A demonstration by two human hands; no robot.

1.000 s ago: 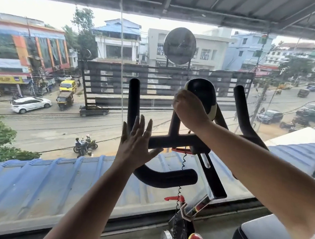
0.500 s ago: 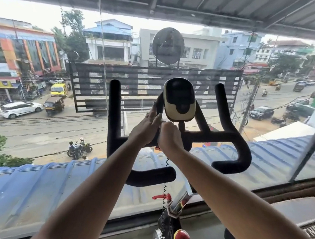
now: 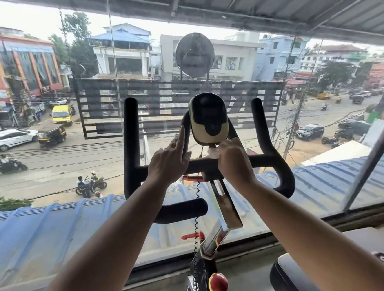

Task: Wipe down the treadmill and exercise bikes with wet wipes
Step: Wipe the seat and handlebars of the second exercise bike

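The exercise bike's black handlebars point(image 3: 132, 139) stand in front of a big window, with a beige and black console point(image 3: 208, 118) at their centre. My right hand point(image 3: 235, 164) presses a white wet wipe point(image 3: 213, 152) onto the crossbar just under the console, fingers curled over it. My left hand point(image 3: 168, 163) is at the curved bar left of the console; its fingers are straight and point up along that bar. A coiled cable point(image 3: 198, 207) hangs down from the console along the stem.
The window glass point(image 3: 42, 178) is close behind the handlebars, with a street far below. A red knob point(image 3: 218, 284) sits on the bike frame at the bottom. A dark machine part point(image 3: 297, 287) fills the lower right corner.
My right hand came down from the console's top to the crossbar beneath it. My left hand moved from open air in to the curved bar beside the console.
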